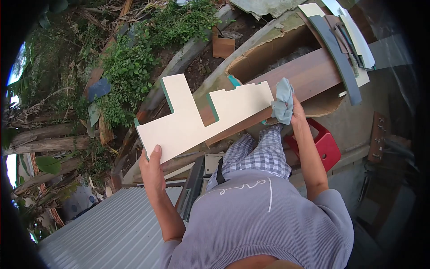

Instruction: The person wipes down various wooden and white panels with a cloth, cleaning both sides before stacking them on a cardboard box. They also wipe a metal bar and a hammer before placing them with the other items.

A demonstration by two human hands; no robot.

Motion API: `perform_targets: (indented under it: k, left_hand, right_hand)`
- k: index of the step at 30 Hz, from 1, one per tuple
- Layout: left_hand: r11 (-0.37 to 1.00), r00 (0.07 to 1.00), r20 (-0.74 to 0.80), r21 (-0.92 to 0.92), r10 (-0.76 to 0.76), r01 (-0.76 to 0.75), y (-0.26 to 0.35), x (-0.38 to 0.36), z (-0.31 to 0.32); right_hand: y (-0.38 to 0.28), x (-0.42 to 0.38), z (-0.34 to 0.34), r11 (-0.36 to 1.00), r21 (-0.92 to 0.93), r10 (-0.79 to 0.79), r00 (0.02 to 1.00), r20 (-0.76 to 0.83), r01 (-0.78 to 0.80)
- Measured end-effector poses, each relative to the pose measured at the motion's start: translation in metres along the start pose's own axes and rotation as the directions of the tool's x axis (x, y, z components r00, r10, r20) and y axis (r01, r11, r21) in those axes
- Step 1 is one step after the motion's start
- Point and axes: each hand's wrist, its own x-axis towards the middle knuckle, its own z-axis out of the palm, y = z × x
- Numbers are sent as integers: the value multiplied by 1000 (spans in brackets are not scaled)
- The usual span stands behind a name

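A flat cream board [179, 127] with notches cut in its far side and green edges spans the space between my hands. My left hand [152, 168] grips its left end, thumb on top and fingers underneath. At the right end, my right hand [297, 111] is closed on a crumpled light-blue cloth [283, 101], which lies against the board's end. Whether the right fingers also hold the board is hidden by the cloth. Below the cream board is a long brown wooden plank [309, 76], resting across an open cardboard box [253, 56].
Several strips and panels [336, 54] are stacked at the plank's far right end. A red plastic stool [324, 145] stands right of my legs. Corrugated metal sheeting [116, 228] lies at lower left. Green plants [130, 76] and logs [49, 145] fill the left side.
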Motion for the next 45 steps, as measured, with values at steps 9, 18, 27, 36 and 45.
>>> perform_targets:
  k: [9,18,27,36,45]
  left_hand:
    - [998,998,27,19,52,-52,-4,-6,-2]
    - [998,999,-2,17,53,-53,-6,-14,2]
    - [998,998,-35,27,58,-57,-10,-16,3]
    - [995,995,-82,81,57,-50,-10,-25,4]
    - [992,993,-97,112,72,-61,-2,-24,9]
  right_hand:
    - [30,29,5,970,-202,-137,990,25,139]
    - [80,53,4,-200,-977,-437,885,158,76]
    - [108,-61,151,-55,-715,-150,702,696,697]
    - [77,103,-56,-165,-985,-522,844,122,40]
    - [40,117,-57,-9,-999,-261,965,-43,-47]
